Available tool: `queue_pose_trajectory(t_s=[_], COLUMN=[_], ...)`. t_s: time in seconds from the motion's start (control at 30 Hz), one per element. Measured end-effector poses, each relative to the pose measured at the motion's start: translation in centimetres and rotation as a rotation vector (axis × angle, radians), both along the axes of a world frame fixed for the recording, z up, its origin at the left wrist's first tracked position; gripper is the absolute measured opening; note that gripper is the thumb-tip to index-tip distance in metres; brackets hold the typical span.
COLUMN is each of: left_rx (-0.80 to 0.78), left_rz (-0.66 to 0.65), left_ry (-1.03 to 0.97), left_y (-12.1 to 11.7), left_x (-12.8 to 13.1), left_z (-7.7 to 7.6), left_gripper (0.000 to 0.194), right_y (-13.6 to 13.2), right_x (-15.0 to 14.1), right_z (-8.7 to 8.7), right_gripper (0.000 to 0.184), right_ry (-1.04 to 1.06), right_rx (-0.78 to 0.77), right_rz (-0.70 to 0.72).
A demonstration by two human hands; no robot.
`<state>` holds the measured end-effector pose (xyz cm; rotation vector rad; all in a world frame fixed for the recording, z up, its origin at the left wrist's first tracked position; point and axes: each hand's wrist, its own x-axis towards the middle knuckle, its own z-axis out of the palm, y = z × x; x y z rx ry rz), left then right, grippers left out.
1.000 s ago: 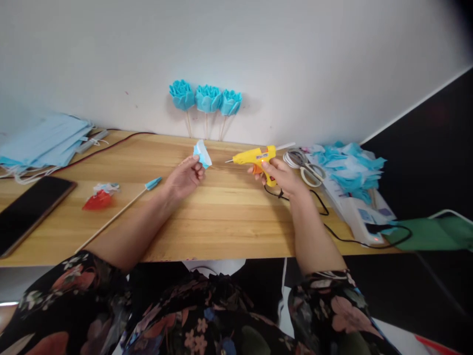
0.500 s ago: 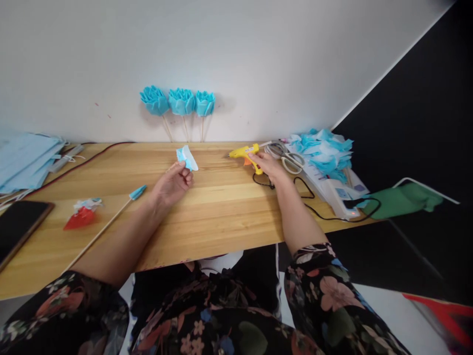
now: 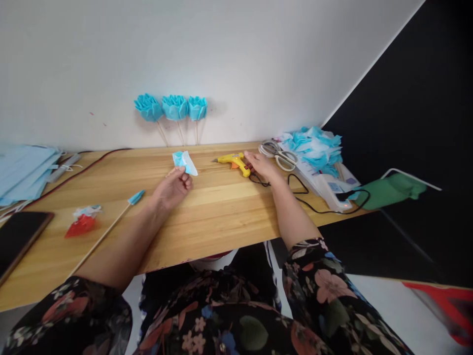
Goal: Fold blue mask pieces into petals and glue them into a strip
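Observation:
Between the thumb and fingers of my left hand (image 3: 173, 186) is a blue-and-white petal piece (image 3: 185, 162), cut from thin mask-like fabric. A yellow glue gun (image 3: 234, 160) lies on its side on the table, nozzle toward the left. Just at its rear is my right hand (image 3: 260, 165), fingers stretched out and not wrapped around the handle; whether a fingertip still touches it I cannot tell. Left of my left forearm rests a wooden stick (image 3: 101, 239) with a small rolled blue tip (image 3: 136, 197).
Three blue fabric flowers (image 3: 175, 107) on sticks lean against the wall. Scissors (image 3: 286, 160), a pile of blue and white pieces (image 3: 314, 148) and a power strip (image 3: 334, 193) are at right. Face masks (image 3: 25, 170), a phone (image 3: 22, 239) and a red packet (image 3: 82, 224) lie left.
My right hand has let go of the glue gun, which now lies on the table. My left hand keeps the petal piece in about the same place. The view has shifted slightly.

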<state>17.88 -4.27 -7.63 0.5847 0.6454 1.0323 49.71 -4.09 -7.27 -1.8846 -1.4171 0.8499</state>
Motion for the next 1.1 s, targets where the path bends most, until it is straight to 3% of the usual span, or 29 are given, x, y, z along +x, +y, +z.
queue_pose_trajectory(t_s=[0.07, 0.2, 0.33, 0.43, 0.6, 0.73, 0.87, 1.1], left_rx=[-0.005, -0.015, -0.038, -0.052, -0.035, -0.031, -0.043, -0.012], left_rz=[-0.003, -0.013, -0.01, -0.006, -0.009, -0.005, 0.002, -0.017], left_ry=[-0.002, -0.01, -0.01, -0.01, 0.002, 0.004, 0.0, -0.017], left_y=[0.0, -0.3, -0.5, -0.4, -0.1, -0.1, -0.2, -0.1], left_x=[0.0, 0.2, 0.3, 0.4, 0.3, 0.3, 0.3, 0.4], left_z=[0.0, 0.3, 0.5, 0.4, 0.0, 0.1, 0.2, -0.1], left_gripper=[0.032, 0.031, 0.03, 0.033, 0.034, 0.034, 0.031, 0.033], right_y=[-0.2, -1.5, -4.0, -6.2, -8.0, -7.3, -5.9, -4.8], right_x=[0.2, 1.5, 2.9, 3.4, 2.9, 0.8, -1.4, -3.7], right_z=[0.6, 1.9, 2.5, 2.3, 2.3, 3.2, 3.4, 1.4], right_gripper=[0.057, 0.047, 0.069, 0.075, 0.074, 0.06, 0.045, 0.054], right_ry=[-0.141, -0.395, -0.425, -0.574, -0.75, -0.879, -0.799, -0.865], right_rx=[-0.001, 0.004, -0.073, -0.046, -0.174, -0.167, -0.099, -0.084], right_rz=[0.037, 0.259, 0.35, 0.338, 0.23, 0.203, 0.282, 0.096])
